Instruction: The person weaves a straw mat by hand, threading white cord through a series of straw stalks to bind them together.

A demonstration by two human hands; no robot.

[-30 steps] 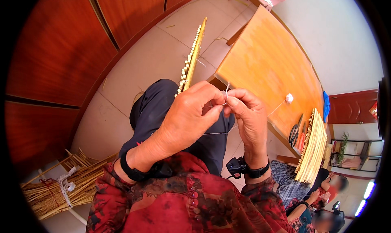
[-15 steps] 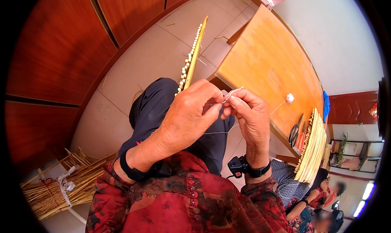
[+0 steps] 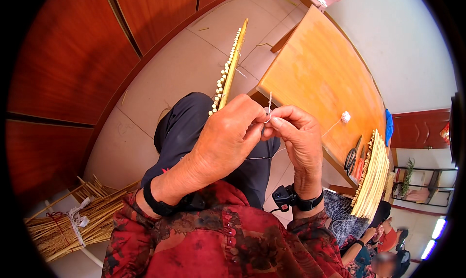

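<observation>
Thread [image 3: 270, 102], centre: white. Stalk strip [image 3: 235, 59], 12 o'clock: yellow, cream ends. Tabletop [image 3: 320, 69], 2 o'clock: orange-brown. Thread ball [image 3: 345, 117], 3 o'clock: white. Stalk mat [image 3: 372, 181], 4 o'clock: pale straw. Shirt [image 3: 204, 244], 6 o'clock: red, dark blotchy print. Stalk bundle [image 3: 103, 219], 8 o'clock: tan, white tie [image 3: 78, 219]. Panels [image 3: 68, 50], 10 o'clock: red-brown, dark seams.

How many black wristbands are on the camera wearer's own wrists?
2: the left wristband just behind the left hand, the right wristband just behind the right hand. The sleeves could hide more.
</observation>
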